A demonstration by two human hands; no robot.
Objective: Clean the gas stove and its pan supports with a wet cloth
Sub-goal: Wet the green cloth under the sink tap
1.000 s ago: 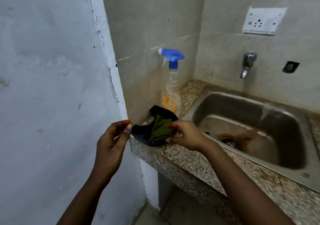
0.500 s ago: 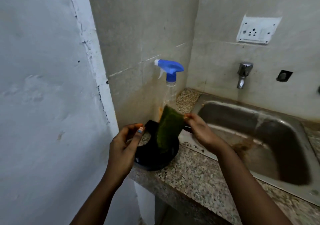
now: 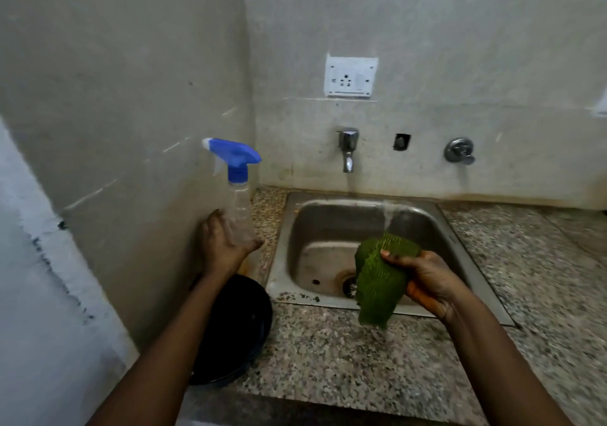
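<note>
Sink corner: left hand on spray bottle, right hand holding green cloth over the basin.

Far left, a pale wall (image 3: 49, 261). Near it, a black round dish (image 3: 236, 330) sits on the speckled counter (image 3: 328, 360), partly behind the left forearm. Left hand (image 3: 223, 245) wraps its fingers round the lower body of a clear spray bottle (image 3: 238, 195) with a blue trigger head, upright, close to the side wall. Right of that, the steel sink (image 3: 328, 222), stained around the drain. Tap (image 3: 347, 149) on the far wall above it; white socket plate (image 3: 350, 77) higher up. Right hand (image 3: 427, 281) grips the green cloth (image 3: 377, 281), which hangs bunched above the sink's near right edge. Round valve knob (image 3: 459, 150) on the wall, far right.
</note>
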